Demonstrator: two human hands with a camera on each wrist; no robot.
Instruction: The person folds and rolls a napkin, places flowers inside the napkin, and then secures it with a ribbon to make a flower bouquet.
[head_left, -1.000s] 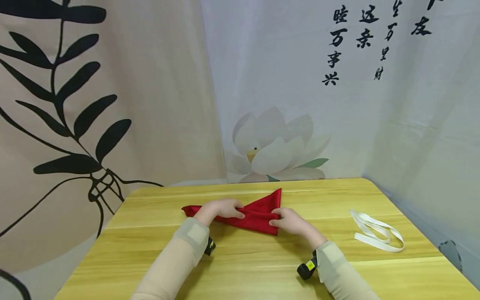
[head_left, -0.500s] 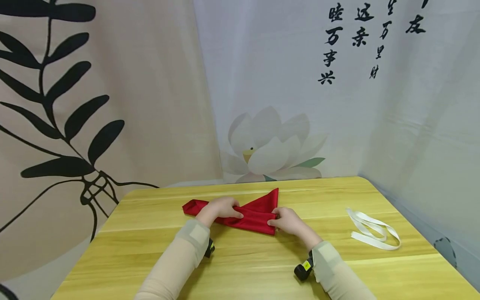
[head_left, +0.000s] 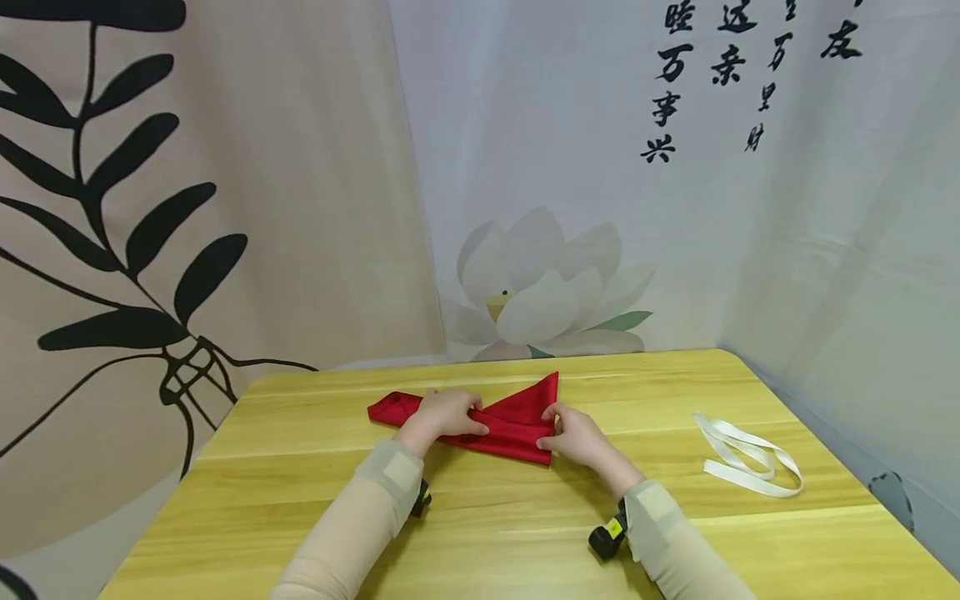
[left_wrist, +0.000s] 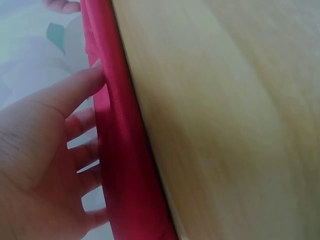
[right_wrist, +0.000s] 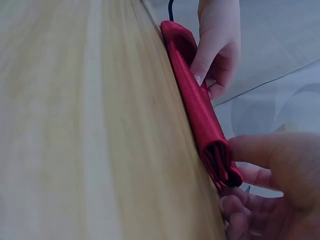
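A shiny red cloth point(head_left: 517, 435) lies folded into a long band near the far side of the table, with a triangular corner standing out at its back right. My left hand point(head_left: 447, 414) pinches the middle of the band, thumb on the near side and fingers beyond. The left wrist view has that thumb against the red cloth point(left_wrist: 117, 125). At the band's right end, my right hand point(head_left: 581, 437) grips the edge between thumb and fingers. Several rolled layers show at the end of the cloth point(right_wrist: 197, 107) in the right wrist view. Part of the band is hidden under my left hand.
A loosely looped white ribbon point(head_left: 742, 480) lies to the right on the wooden table point(head_left: 495, 533). Behind the table hangs a pale printed curtain point(head_left: 337, 208) with leaves, a lotus and black characters.
The cloth's left end has gone from a narrow point to a blunter, turned-over end. Both hands stay on the cloth in nearly the same places. The head view has shifted slightly.
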